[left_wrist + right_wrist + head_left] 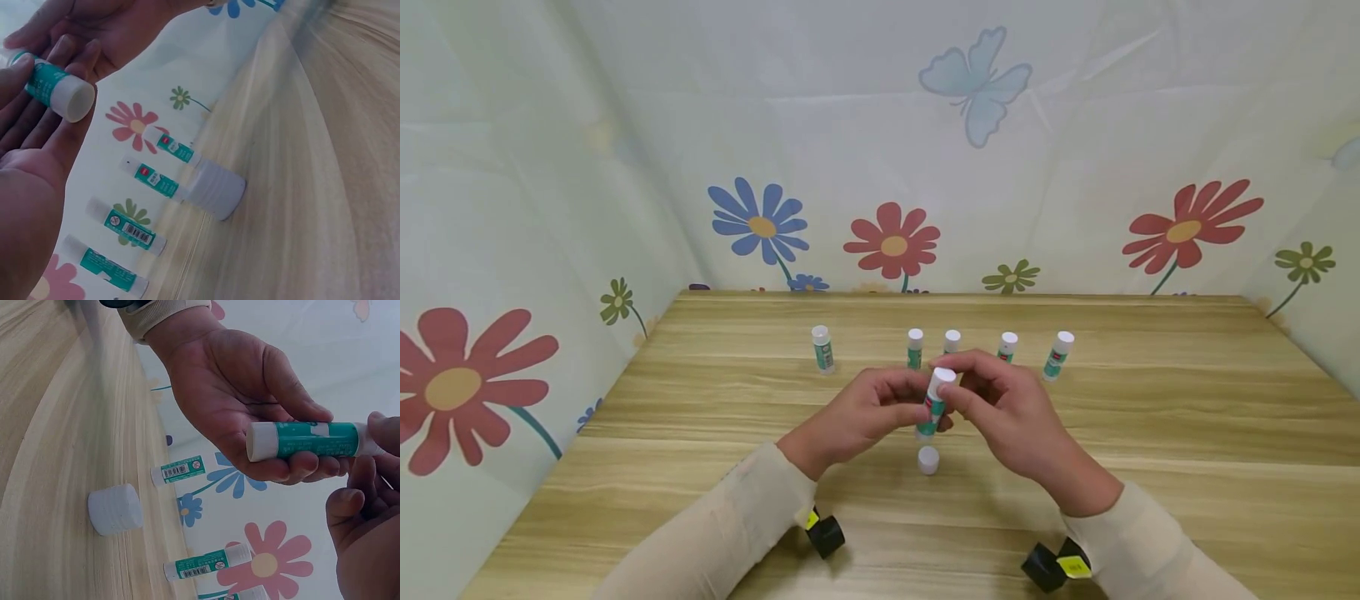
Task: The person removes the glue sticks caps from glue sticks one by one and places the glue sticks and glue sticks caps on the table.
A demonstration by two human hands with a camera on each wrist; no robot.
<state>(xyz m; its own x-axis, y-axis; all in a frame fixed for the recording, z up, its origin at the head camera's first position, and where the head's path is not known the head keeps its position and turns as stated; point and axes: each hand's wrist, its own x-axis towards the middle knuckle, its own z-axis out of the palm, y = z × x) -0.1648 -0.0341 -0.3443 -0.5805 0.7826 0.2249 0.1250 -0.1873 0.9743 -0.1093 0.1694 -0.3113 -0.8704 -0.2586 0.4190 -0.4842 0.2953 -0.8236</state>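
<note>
Together, left hand (pixel 867 417) and right hand (pixel 1017 417) gripping a cylindrical glue stick (pixel 935 407), squat cap (pixel 928 461), wood-grain table (pixel 715 392).

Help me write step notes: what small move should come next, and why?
Probably a gentle pull on the cap by the right hand, which pinches it while the left hand grips the glue stick; a loose lid sits nearby on the table.

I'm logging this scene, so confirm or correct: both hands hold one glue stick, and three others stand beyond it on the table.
Not three: the head view shows five other glue sticks standing on the table beyond the glue stick that the left hand and right hand hold.
</note>
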